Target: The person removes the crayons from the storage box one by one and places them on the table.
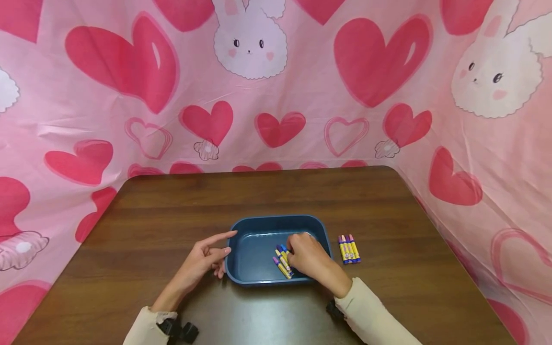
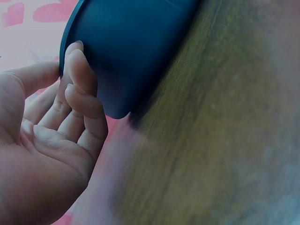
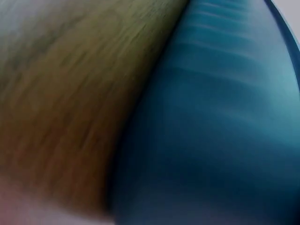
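Left hand [image 1: 201, 258]: at the left rim of the blue tray [image 1: 252, 261], touching, fingers apart. Loose crayons [image 1: 283, 264]: inside the tray, toward its near rim. Right hand [image 1: 308, 256]: within the tray's right half; fingers partly hidden, grip cannot be told. Crayon row [image 1: 349, 249]: on the bench [image 1: 172, 206], just right of the tray.

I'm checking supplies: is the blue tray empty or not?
Not empty: in the head view, several crayons lie inside the blue tray, beside the right hand.
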`<state>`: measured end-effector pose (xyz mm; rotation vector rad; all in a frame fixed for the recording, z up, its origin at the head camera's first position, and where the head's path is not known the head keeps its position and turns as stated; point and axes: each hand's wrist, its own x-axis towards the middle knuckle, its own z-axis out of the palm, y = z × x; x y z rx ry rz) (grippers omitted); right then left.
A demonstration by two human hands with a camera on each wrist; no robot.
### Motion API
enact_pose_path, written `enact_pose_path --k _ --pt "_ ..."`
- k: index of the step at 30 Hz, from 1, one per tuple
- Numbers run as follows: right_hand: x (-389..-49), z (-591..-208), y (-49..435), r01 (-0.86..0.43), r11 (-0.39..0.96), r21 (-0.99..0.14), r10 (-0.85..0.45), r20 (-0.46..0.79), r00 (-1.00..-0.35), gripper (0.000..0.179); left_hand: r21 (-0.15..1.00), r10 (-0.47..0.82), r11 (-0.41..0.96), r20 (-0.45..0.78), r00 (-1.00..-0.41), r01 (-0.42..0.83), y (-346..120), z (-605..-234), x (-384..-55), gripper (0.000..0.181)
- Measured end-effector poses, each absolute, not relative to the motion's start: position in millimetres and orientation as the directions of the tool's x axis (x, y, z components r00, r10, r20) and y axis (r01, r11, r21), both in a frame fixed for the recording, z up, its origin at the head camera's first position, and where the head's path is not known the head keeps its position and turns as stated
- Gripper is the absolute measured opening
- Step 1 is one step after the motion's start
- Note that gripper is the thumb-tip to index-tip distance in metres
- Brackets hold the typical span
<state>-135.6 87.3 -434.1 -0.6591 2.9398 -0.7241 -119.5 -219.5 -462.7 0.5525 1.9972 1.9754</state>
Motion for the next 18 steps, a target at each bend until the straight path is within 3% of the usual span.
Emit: enact_pose_path --k 6,18 --pt "-134.4 -430.9 87.7 -0.358 0.823 -0.440 -0.405 -0.014 -0.914 0.025 0.998 0.453 -0.009 0.066 -0.889 0.070 -218.7 -461.8 -119.4 0.048" --pt "-133.8 -429.7 87.9 -0.346 0.823 -0.451 -0.389 -0.002 -0.921 0.031 0.998 0.452 -0.016 0.061 -0.890 0.061 -218.9 -463.0 -118.6 0.048"
